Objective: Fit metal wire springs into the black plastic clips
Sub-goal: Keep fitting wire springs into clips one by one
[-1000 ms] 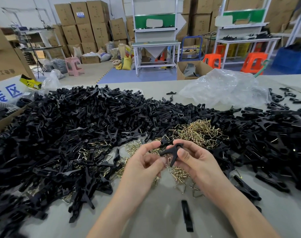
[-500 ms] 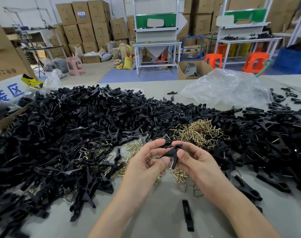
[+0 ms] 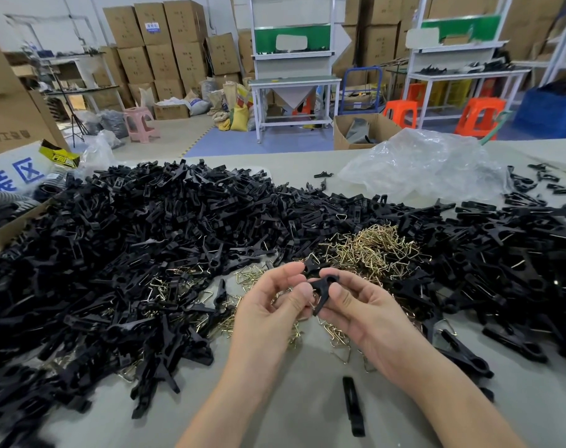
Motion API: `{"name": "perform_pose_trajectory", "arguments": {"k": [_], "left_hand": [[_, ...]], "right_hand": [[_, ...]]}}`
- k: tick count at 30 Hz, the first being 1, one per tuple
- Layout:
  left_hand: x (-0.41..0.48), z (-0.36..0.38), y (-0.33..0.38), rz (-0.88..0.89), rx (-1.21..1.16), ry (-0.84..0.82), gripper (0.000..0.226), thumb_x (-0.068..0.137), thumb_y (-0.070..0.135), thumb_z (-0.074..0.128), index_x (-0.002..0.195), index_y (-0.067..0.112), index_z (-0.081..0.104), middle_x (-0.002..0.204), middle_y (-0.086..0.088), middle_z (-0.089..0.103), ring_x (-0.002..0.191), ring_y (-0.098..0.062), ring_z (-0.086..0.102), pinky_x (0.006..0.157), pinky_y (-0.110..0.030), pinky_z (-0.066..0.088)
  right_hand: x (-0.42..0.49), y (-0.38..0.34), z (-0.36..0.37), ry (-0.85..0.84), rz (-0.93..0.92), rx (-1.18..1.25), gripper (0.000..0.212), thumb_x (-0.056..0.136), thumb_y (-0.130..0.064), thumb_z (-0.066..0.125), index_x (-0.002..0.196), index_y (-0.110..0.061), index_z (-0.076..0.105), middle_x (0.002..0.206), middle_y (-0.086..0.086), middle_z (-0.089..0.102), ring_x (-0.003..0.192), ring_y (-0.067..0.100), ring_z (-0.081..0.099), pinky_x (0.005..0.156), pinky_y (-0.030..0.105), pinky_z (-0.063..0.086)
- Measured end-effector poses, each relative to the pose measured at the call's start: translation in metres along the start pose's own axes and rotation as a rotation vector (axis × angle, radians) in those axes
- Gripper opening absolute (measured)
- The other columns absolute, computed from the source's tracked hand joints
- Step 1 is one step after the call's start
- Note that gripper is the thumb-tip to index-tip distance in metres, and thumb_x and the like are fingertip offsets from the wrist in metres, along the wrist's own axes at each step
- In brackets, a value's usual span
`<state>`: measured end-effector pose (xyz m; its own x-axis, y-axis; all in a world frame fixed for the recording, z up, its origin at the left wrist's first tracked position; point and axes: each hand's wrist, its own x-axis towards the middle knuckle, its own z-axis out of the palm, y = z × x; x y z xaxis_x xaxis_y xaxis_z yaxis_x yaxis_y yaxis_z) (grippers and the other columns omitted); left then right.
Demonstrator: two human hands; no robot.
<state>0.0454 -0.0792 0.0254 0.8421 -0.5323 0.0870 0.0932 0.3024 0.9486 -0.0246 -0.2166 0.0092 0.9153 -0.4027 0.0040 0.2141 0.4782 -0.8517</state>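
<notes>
Both hands meet over the table's middle, holding one black plastic clip between them. My left hand pinches its left side with thumb and fingers. My right hand grips its right side, thumb on top. A thin wire spring seems to sit at the clip's lower edge, mostly hidden by the fingers. Behind the hands lies a heap of brass-coloured wire springs. A large pile of black clips covers the left of the table, and another pile of clips covers the right.
A single black clip half lies on the grey table near me. Crumpled clear plastic bag sits at the back right. A cardboard box stands at the left edge. Loose springs are scattered under my hands.
The hands and the clip stay in nearly the same place. The clip has turned slightly between the fingertips, and my left thumb has pressed closer to it.
</notes>
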Motion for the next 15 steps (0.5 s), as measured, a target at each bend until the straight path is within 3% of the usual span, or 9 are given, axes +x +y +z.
{"name": "perform_pose_trajectory", "arguments": {"k": [3,8,10,12,14,15], "left_hand": [[0.0,0.006,-0.005,-0.018,-0.131,0.006,0.035,0.063,0.03,0.08,0.098,0.026,0.079,0.088,0.0,0.075,0.076,-0.01,0.068,0.07,-0.018,0.054],[-0.007,0.018,-0.014,-0.016,-0.22,-0.103,0.025,0.078,0.016,0.073,0.103,0.017,0.079,0.106,-0.009,0.076,0.088,-0.012,0.072,0.074,-0.019,0.055],[-0.009,0.02,-0.017,-0.006,-0.079,-0.071,0.024,0.083,0.028,0.073,0.107,0.027,0.077,0.106,-0.005,0.075,0.082,-0.012,0.067,0.072,-0.025,0.055],[-0.012,0.019,-0.019,0.061,0.198,-0.046,0.027,0.089,0.053,0.065,0.114,0.044,0.069,0.115,0.002,0.069,0.092,-0.012,0.065,0.08,-0.034,0.057],[-0.016,0.016,-0.018,0.229,0.467,-0.059,0.04,0.089,0.071,0.048,0.124,0.054,0.057,0.127,0.015,0.055,0.111,-0.001,0.06,0.09,-0.017,0.049],[-0.016,0.013,-0.017,0.31,0.597,-0.059,0.047,0.089,0.075,0.042,0.13,0.054,0.051,0.131,0.02,0.048,0.117,0.004,0.054,0.089,-0.009,0.045]], "right_hand": [[-0.001,0.001,0.001,0.002,0.013,0.006,0.022,0.08,-0.014,0.068,0.098,-0.013,0.08,0.102,0.016,0.076,0.089,0.021,0.075,0.074,0.027,0.061],[-0.003,0.0,0.004,0.016,0.034,0.029,0.031,0.081,-0.025,0.067,0.105,-0.009,0.079,0.106,0.018,0.073,0.097,0.027,0.069,0.087,0.033,0.059],[-0.006,0.0,0.008,-0.015,0.061,0.048,0.033,0.087,-0.027,0.062,0.108,-0.006,0.077,0.106,0.022,0.071,0.097,0.032,0.066,0.085,0.035,0.058],[-0.01,0.0,0.011,-0.043,0.109,0.072,0.035,0.093,-0.029,0.056,0.11,-0.004,0.075,0.111,0.028,0.07,0.103,0.039,0.065,0.095,0.043,0.053],[-0.015,-0.002,0.017,-0.055,0.169,0.111,0.036,0.098,-0.03,0.054,0.115,-0.004,0.073,0.119,0.03,0.067,0.11,0.039,0.064,0.106,0.051,0.046],[-0.017,-0.004,0.022,-0.07,0.206,0.15,0.036,0.099,-0.029,0.055,0.116,-0.003,0.072,0.118,0.028,0.068,0.108,0.036,0.065,0.104,0.051,0.049]]}}
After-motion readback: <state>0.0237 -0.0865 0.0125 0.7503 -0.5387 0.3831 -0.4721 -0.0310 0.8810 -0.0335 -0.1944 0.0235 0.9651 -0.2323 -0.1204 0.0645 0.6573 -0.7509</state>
